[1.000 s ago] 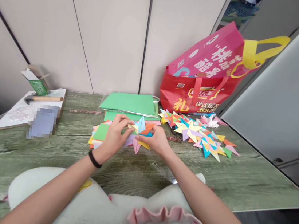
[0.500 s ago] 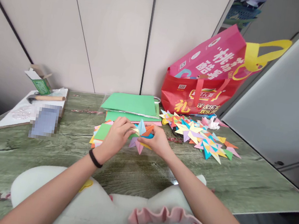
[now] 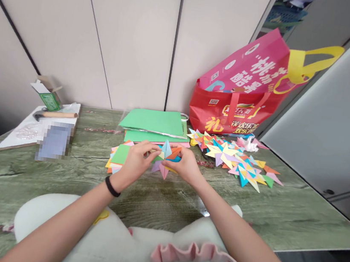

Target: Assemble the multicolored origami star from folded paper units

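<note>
Between my hands is a folded paper star [image 3: 163, 172] with light blue, orange, blue, purple, pink and green points. My left hand [image 3: 139, 158] wears a black band at the wrist and pinches the star's green and pale yellow part at its left side. On the other side, my right hand [image 3: 186, 164] grips the orange and blue points, its thumb near the centre. Part of the star is hidden by my fingers. Just left of my left hand lies a stack of coloured paper squares [image 3: 119, 158], green on top.
Several finished paper stars [image 3: 223, 152] are heaped to the right. Behind my hands lie green paper sheets [image 3: 153, 120]. A red bag [image 3: 210, 105] holding a pink bag [image 3: 269, 53] stands at the back right. At left, a hammer [image 3: 57, 114] and small box [image 3: 49, 95] rest on a white board [image 3: 16, 134].
My left fingers have shifted slightly on the green and pale yellow part of the star. Both hands keep their hold, and the view has moved very slightly.
</note>
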The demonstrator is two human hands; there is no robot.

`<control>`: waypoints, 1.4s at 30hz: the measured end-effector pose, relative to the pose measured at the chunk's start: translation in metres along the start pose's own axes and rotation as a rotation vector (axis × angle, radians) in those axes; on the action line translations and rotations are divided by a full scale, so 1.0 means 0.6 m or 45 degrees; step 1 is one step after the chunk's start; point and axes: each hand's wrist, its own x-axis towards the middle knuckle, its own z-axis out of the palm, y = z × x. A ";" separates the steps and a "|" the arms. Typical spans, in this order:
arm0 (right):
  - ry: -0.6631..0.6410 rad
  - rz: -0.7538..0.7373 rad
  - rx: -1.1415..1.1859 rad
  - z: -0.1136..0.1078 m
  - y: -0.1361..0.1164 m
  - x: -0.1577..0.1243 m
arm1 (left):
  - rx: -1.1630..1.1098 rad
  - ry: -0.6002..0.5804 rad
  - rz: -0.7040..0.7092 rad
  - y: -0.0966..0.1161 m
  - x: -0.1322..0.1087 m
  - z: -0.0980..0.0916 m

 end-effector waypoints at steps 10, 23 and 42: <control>0.021 0.038 0.101 0.002 -0.008 -0.003 | -0.085 0.055 -0.170 0.006 0.002 -0.001; 0.052 0.062 0.080 -0.002 -0.020 -0.005 | -0.291 0.165 -0.330 0.013 0.003 -0.005; 0.074 0.007 0.016 -0.001 -0.014 -0.005 | -0.582 0.098 -0.471 0.006 0.009 -0.006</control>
